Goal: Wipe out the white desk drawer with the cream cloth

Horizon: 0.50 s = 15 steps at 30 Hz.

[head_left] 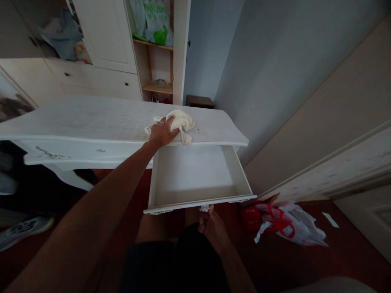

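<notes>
A crumpled cream cloth [181,120] lies on top of the white desk [104,116]. My left hand [163,131] presses on the cloth, its fingers bent over the left part. Below the desktop, a white drawer [195,171] is pulled far out towards me and nothing is seen inside it. At the drawer's front, my right hand [214,228] is at the small pale knob [204,208]. Its fingers are curled, with a fingertip and thumb by the knob; part of the grip is in shadow.
Behind the desk stands a white cabinet [104,36] with shelves holding plastic bags [154,20]. A grey-blue wall [262,53] rises at the right. On the dark red floor lie a white plastic bag with red handles [301,224] and a shoe [26,232].
</notes>
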### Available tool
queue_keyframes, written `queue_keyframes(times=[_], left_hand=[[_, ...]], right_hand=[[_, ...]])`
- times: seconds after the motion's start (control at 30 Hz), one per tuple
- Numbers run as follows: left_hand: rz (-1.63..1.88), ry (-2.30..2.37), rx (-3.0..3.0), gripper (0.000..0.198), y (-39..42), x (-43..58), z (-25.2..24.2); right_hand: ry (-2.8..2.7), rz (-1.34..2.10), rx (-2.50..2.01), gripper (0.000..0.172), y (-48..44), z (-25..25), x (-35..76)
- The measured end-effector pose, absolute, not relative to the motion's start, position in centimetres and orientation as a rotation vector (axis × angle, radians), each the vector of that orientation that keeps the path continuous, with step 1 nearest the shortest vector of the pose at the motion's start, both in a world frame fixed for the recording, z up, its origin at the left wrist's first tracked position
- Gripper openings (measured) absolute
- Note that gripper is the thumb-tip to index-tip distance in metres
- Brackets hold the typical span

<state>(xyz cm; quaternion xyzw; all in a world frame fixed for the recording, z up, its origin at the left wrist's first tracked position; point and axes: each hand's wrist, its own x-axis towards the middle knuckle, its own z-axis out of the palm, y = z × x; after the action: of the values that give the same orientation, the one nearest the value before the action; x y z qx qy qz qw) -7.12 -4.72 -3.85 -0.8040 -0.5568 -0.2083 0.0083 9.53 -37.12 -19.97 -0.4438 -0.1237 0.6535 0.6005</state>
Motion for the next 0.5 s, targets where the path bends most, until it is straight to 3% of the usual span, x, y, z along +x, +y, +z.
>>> queue_keyframes(times=[0.13,0.5], left_hand=[[-0.643,-1.744,-2.513,0.075,-4.8,-7.1,-3.7],[-0.651,-1.731,-2.536,0.073,-5.0,-7.0,-3.5]], right_hand=[[-0.281,1.403,-1.032,0.060,-36.9,-20.0,9.0],[-0.461,1.158,-1.138,0.065,-35.2,-16.9,9.3]])
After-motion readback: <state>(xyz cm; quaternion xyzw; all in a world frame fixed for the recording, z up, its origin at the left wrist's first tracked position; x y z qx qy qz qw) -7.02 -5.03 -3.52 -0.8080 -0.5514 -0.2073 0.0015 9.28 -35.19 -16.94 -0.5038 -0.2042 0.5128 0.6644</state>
